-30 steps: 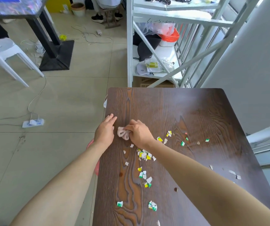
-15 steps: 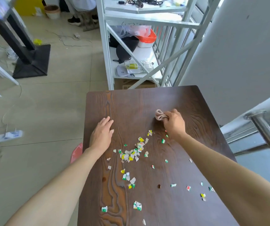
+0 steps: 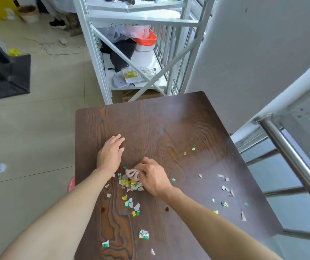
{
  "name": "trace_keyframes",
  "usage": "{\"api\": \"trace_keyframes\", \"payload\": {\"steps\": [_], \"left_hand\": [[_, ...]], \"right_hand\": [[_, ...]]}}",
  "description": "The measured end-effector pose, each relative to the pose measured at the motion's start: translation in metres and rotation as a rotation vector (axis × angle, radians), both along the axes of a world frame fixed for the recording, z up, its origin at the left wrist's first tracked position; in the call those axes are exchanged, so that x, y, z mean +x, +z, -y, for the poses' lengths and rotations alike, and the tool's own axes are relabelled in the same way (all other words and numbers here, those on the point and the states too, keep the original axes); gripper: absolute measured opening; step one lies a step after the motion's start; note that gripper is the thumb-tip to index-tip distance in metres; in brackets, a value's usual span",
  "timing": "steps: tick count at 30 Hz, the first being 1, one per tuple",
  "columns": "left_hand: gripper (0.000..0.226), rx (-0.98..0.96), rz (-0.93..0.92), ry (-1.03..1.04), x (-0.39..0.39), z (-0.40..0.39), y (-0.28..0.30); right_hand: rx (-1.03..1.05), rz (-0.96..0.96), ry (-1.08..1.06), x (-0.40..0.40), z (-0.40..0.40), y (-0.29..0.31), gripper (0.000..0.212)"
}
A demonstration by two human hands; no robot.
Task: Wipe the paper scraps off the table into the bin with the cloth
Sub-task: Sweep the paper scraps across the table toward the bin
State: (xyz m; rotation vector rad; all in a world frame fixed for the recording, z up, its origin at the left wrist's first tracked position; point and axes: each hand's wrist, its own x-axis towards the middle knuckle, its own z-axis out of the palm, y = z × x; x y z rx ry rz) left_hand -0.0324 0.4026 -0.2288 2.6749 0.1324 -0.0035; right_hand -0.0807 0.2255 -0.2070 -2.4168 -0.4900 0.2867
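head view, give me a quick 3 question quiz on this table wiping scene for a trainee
1. True or false: the right hand grips the cloth.
2. The left hand is: A) lifting scraps B) flat on the table C) holding the bin
3. Fill in: the biggest pile of scraps lies just ___ the cloth, on the person's side.

Key: 1 true; 2 B; 3 below
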Motion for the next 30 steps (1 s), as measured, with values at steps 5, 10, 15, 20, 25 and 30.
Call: {"api": "trace_keyframes", "payload": {"steps": [5,10,15,20,25,30], "left_hand": [[0.042,-0.002,-0.007,-0.012,0.0,-0.001,-0.001],[0.042,0.005,-0.013,-0.017,0.001,0.001,-0.002],[0.041,-0.003,0.0,-0.03,0.002,0.002,-0.007],[0.041,-0.011,-0.008,-0.018,0.002,0.004,-0.009],[0.042,0.024,-0.053,0.008,0.004,0.011,-0.002],[0.037,0.024,-0.066,-0.023,0.002,0.039,0.013]], "right_hand": [[0.021,0.093,-0.366,0.047,0.065,0.015,0.042],[-0.133,0.041,-0.775,0.078,0.151,0.008,0.035],[-0.138,0.004,-0.803,0.056,0.128,-0.013,0.036],[-0.074,0.016,-0.671,0.015,0.068,-0.013,0.033],[0.008,-0.064,-0.413,-0.012,0.028,-0.004,0.033],[0.101,-0.026,-0.533,0.003,0.079,0.022,0.024]]}}
